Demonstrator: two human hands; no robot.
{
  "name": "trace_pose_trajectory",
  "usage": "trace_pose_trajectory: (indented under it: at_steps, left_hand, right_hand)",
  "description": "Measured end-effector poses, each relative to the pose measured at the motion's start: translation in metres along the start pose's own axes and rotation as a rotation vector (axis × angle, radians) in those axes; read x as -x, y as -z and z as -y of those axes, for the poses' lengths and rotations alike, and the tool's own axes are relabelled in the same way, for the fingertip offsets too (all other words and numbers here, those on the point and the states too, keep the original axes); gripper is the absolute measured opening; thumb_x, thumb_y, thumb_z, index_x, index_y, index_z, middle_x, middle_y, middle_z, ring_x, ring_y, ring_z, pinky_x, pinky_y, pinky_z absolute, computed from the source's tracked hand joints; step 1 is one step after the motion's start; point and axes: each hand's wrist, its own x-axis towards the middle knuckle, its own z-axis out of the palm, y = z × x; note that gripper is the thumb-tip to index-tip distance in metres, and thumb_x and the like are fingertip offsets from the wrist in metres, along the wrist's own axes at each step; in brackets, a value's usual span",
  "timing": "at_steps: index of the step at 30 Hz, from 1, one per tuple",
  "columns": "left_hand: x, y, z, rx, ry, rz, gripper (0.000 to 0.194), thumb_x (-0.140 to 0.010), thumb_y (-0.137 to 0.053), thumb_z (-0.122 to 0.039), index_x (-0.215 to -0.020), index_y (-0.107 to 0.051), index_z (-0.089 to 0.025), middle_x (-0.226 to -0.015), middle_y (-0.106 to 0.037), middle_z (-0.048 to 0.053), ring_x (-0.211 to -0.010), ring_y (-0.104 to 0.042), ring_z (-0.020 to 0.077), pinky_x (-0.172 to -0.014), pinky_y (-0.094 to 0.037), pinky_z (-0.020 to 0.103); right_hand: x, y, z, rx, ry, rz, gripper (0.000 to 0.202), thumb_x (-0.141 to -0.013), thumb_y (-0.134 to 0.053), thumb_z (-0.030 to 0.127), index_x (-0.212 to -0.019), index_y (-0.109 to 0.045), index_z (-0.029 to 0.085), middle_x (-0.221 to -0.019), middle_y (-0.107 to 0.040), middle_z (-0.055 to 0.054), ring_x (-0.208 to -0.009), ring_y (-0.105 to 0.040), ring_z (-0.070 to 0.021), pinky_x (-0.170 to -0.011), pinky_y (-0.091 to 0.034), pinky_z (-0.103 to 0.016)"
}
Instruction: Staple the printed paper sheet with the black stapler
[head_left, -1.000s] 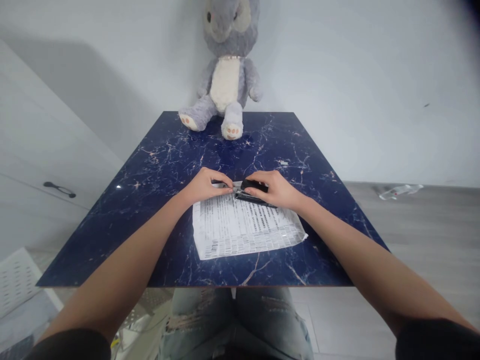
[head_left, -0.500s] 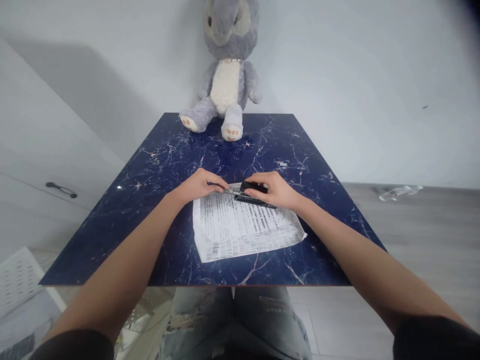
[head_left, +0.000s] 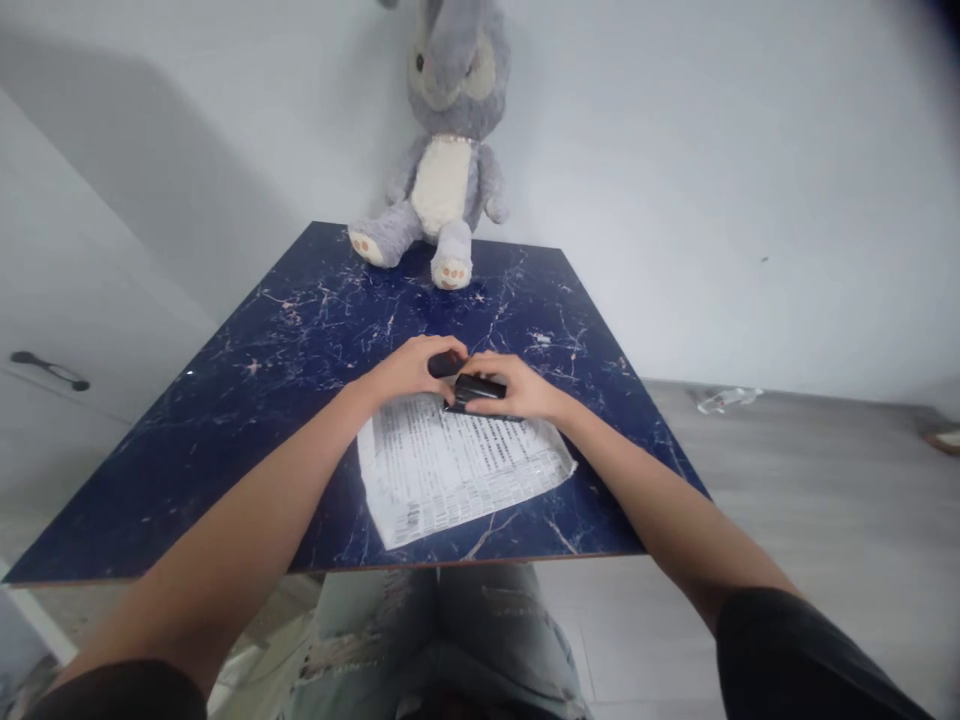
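A black stapler (head_left: 480, 387) lies over the far edge of a printed sheet of paper (head_left: 465, 470), and both hands are on it. My right hand (head_left: 517, 385) is closed round its right part, thumb on the near side and fingers on the far side. My left hand (head_left: 412, 368) curls round a black piece (head_left: 446, 363) at the left end, which looks like a raised part of the stapler. The fingertips of the two hands almost meet. Where the pieces join is hidden by the fingers.
A grey plush toy (head_left: 444, 185) sits at the back of the dark blue marbled table (head_left: 247, 440), against the wall. A small pale scrap (head_left: 541, 339) lies right of centre. Some clear plastic (head_left: 729, 400) is on the floor to the right.
My left hand has come right, closer to my right hand, and now grips a black piece at the stapler's left end. The metal strip seen between the hands is now hidden. The view has shifted.
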Motion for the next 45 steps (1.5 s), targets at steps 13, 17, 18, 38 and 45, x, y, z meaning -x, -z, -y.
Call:
trace_pose_trajectory:
  at_steps: [13, 17, 18, 38, 45]
  left_hand:
    - [0.010, 0.025, 0.038, 0.239, 0.121, -0.642, 0.044, -0.098, -0.061, -0.059, -0.087, -0.074, -0.018, -0.088, -0.055, 0.004, -0.061, -0.049, 0.0100, -0.054, -0.043, 0.023]
    - [0.008, 0.024, 0.039, 0.250, 0.134, -0.645, 0.043, -0.096, -0.065, -0.058, -0.085, -0.074, -0.018, -0.092, -0.056, 0.005, -0.060, -0.051, 0.0086, -0.052, -0.043, 0.022]
    - [0.009, 0.024, 0.040, 0.264, 0.136, -0.661, 0.042, -0.096, -0.065, -0.057, -0.085, -0.074, -0.018, -0.091, -0.056, 0.004, -0.059, -0.050, 0.0080, -0.051, -0.042, 0.022]
    - [0.120, 0.156, 0.046, 0.792, -0.218, -1.170, 0.047, -0.109, -0.024, -0.029, -0.068, -0.009, -0.014, -0.064, -0.009, 0.001, -0.057, -0.004, 0.0158, -0.047, -0.017, 0.025]
    - [0.088, 0.133, 0.043, 0.919, 0.033, -0.883, 0.063, -0.097, -0.053, -0.050, -0.060, -0.013, -0.018, -0.055, -0.012, -0.003, -0.046, -0.015, 0.0101, -0.042, -0.021, 0.025]
  right_hand:
    - [0.110, 0.097, -0.026, 0.158, -0.345, 0.083, 0.036, -0.087, -0.071, 0.035, -0.121, -0.074, 0.022, -0.149, -0.058, -0.015, -0.136, -0.056, -0.0347, -0.116, -0.045, -0.056]
    - [0.118, 0.139, -0.048, 0.189, -0.468, 0.174, 0.035, -0.083, -0.071, 0.036, -0.114, -0.079, 0.024, -0.165, -0.043, -0.013, -0.147, -0.048, -0.0368, -0.115, -0.048, -0.053]
    - [0.111, 0.144, -0.052, 0.171, -0.478, 0.210, 0.035, -0.081, -0.071, 0.034, -0.113, -0.080, 0.024, -0.165, -0.044, -0.012, -0.146, -0.049, -0.0365, -0.114, -0.049, -0.052]
    - [-0.210, -0.062, -0.028, 0.123, -0.152, 0.293, 0.048, -0.078, -0.079, 0.017, -0.126, -0.072, 0.017, -0.127, -0.075, 0.001, -0.122, -0.067, -0.0257, -0.103, -0.052, -0.028]
    - [-0.164, -0.056, -0.022, 0.155, -0.148, 0.250, 0.058, -0.078, -0.080, 0.015, -0.134, -0.066, 0.009, -0.158, -0.054, -0.014, -0.143, -0.053, -0.0301, -0.121, -0.040, -0.033]
